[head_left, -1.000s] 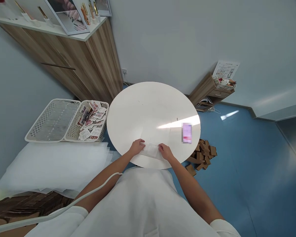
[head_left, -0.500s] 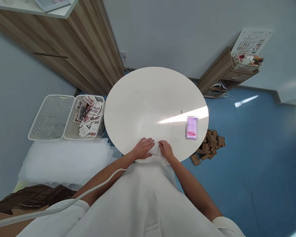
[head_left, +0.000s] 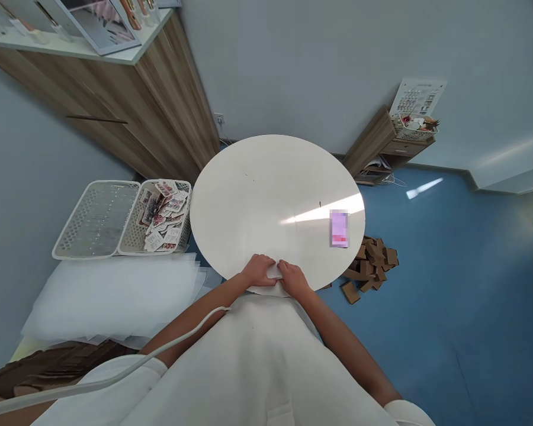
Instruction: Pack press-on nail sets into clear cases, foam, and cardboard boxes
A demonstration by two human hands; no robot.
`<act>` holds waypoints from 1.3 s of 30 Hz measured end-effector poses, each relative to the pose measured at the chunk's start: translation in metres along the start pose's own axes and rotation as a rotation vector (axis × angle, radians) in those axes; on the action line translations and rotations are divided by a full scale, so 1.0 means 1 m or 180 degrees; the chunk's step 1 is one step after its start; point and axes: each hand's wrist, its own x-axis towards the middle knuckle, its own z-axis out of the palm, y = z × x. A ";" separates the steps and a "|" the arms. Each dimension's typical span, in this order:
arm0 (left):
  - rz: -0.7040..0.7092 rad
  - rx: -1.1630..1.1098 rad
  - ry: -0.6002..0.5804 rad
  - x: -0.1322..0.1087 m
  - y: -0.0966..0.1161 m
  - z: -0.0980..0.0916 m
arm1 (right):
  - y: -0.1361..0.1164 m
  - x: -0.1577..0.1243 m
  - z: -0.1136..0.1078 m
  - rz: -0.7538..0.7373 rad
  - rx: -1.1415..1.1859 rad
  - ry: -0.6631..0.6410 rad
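Near the front edge of the round white table (head_left: 266, 195), my two hands meet around a small white folded sheet (head_left: 274, 272). My left hand (head_left: 258, 270) grips its left side, thumb toward me and fingers bent over the far side. From the right, my right hand (head_left: 294, 278) closes on the same sheet with its fingers curled. Only a small patch of the sheet shows between the hands; the rest is covered by my fingers.
A pixelated pink-purple item (head_left: 339, 229) lies on the table's right. To the left are a white basket (head_left: 187, 225) full of printed cards, its open lid (head_left: 102, 219), and stacked translucent sheets (head_left: 115, 296). Small brown boxes (head_left: 373, 263) are heaped on the floor at right.
My hands have drawn closer together over the sheet, which now shows as a smaller patch. The left hand went from lying flat to gripping. The camera view has shifted slightly.
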 end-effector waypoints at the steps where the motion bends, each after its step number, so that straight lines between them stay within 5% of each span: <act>1: -0.0004 0.0008 -0.0033 -0.003 0.000 0.000 | -0.002 0.000 0.000 0.0010 0.0004 -0.0049; 9: -0.0381 -0.0070 -0.0032 -0.010 -0.005 -0.008 | -0.005 0.005 -0.010 0.0128 0.0162 -0.0218; 15: -0.0496 -0.0527 -0.0089 -0.012 -0.022 -0.021 | 0.005 0.023 -0.020 0.0050 0.0422 0.0027; 22: -0.1184 -0.1480 0.0409 -0.010 -0.046 -0.020 | 0.027 0.038 -0.019 0.0603 0.1325 0.0380; 30: -0.1992 -0.1554 0.0641 -0.006 -0.066 -0.011 | 0.043 0.029 -0.002 0.1356 0.1960 0.1052; 39: -0.2299 -0.1121 0.0571 -0.017 -0.054 -0.011 | 0.038 0.031 0.006 0.1621 0.2022 0.1396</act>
